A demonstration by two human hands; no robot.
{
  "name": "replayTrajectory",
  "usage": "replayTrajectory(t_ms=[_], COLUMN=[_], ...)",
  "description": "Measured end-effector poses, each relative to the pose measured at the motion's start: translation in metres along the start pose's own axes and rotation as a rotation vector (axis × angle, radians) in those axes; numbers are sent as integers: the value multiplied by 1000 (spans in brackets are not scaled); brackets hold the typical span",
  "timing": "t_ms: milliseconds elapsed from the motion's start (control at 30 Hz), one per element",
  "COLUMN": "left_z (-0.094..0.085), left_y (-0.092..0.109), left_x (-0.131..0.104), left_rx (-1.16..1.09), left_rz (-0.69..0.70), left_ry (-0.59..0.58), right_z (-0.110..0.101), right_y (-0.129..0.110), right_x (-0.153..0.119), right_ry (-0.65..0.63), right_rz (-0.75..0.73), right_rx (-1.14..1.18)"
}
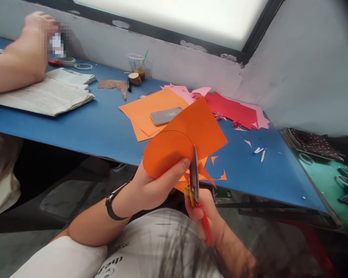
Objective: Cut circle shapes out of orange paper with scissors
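An orange paper sheet (201, 125) is held up over the table edge by my left hand (159, 185), its thumb on top and the other fingers hidden underneath. A drawn curve crosses the sheet, whose near left edge is cut round. My right hand (204, 220) is closed on the red and yellow handles of a pair of scissors (194, 177). The blades point away from me and meet the paper at the curve, just right of my left thumb.
On the blue table (104, 131) lie a phone (164, 116) on orange sheets, red paper (234, 110), pink scraps and orange offcuts (220, 177). Behind are a wood piece (135, 79) and a plastic cup (137, 63). Another person's arm (20, 63) rests on folded newspapers (46, 94) at left.
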State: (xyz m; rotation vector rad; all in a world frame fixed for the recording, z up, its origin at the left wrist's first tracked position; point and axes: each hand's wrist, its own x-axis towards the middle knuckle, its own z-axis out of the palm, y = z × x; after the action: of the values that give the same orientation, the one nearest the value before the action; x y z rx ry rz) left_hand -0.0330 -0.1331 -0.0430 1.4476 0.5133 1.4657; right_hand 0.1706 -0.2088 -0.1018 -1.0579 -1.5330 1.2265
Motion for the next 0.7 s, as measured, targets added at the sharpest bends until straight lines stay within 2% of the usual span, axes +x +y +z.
replayTrajectory(t_ms=[267,600,700], left_z=[-3,-2,-1], left_y=[-3,-2,-1], left_x=[-3,4,5], left_rx=[24,61,40], left_rz=[-25,57,44], left_ry=[-28,-67,-56], right_z=[6,5,5], right_y=[7,4,6], right_x=[-1,-4,-5], right_ry=[30,31,34], right_rz=[-2,95,102], right_rx=[46,89,111])
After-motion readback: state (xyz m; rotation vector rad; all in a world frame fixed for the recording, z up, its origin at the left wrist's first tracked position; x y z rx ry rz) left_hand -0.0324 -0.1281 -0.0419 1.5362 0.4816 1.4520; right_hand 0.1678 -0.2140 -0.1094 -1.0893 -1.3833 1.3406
